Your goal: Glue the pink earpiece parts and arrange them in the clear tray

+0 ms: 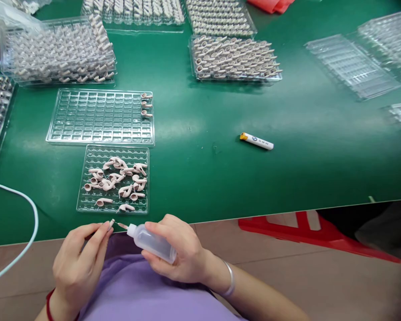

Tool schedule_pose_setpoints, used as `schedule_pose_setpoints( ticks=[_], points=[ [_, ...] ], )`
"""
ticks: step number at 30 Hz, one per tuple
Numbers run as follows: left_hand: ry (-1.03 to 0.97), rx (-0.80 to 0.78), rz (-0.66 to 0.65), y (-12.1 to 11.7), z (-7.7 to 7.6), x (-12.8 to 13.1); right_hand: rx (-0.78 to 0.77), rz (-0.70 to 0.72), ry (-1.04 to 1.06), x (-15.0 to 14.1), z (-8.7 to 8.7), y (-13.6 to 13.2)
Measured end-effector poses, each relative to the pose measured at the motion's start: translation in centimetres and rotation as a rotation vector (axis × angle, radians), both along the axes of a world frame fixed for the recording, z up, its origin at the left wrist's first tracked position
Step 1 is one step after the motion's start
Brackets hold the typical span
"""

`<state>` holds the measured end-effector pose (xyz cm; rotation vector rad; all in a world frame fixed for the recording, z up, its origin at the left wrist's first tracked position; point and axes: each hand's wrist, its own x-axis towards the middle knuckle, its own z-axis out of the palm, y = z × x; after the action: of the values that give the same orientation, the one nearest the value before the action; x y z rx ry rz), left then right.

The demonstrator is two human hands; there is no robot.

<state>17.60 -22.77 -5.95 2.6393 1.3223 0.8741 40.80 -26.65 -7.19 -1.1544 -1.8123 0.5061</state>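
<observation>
My right hand (178,249) grips a small clear squeeze bottle (151,242) whose thin nozzle points left. The nozzle tip touches a tiny part (112,222) pinched between the fingertips of my left hand (80,263). Both hands hover at the near table edge, over my purple-clad lap. Just beyond them a small clear grid tray (86,203) holds a loose heap of pinkish earpiece-shaped shells (120,178). Behind it lies a larger clear grid tray (96,118) with three shells (146,104) in its right column.
Filled trays of pink shells (58,51) (233,58) line the back of the green table (203,169). Stacks of clear trays (350,64) stand at right. A white tube with a yellow cap (256,141) lies mid-table. A white cable (26,227) curves at left; a red stool (307,232) is below.
</observation>
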Motion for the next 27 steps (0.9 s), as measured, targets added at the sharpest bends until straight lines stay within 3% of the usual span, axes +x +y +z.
schedule_pose_setpoints(
  ticks=[5,8,12,15,17,21,27],
  points=[
    [-0.067,-0.03,0.044,-0.3,0.2,0.2,-0.067,0.004,0.139,0.5,0.3,-0.3],
    [-0.185,-0.196,0.126,-1.2,0.6,0.4,-0.161,-0.004,0.244,0.4,0.4,-0.7],
    [-0.451,-0.775,0.204,-2.6,0.7,0.9,-0.175,0.038,0.287,-1.0,0.0,-0.9],
    [-0.647,-1.247,0.311,-2.8,0.1,1.4,-0.067,0.048,0.192,-2.2,-0.7,-0.8],
    [-0.71,-1.442,0.359,-2.6,-0.4,1.7,0.032,0.004,0.081,-2.7,-1.1,-0.8],
    [-0.807,-1.545,0.414,-2.3,-1.4,2.1,0.139,-0.108,-0.093,-3.1,-1.4,-0.5],
    [-0.907,-1.597,0.446,-2.0,-2.0,2.4,0.136,-0.118,-0.139,-3.0,-1.6,-0.4]
  ],
)
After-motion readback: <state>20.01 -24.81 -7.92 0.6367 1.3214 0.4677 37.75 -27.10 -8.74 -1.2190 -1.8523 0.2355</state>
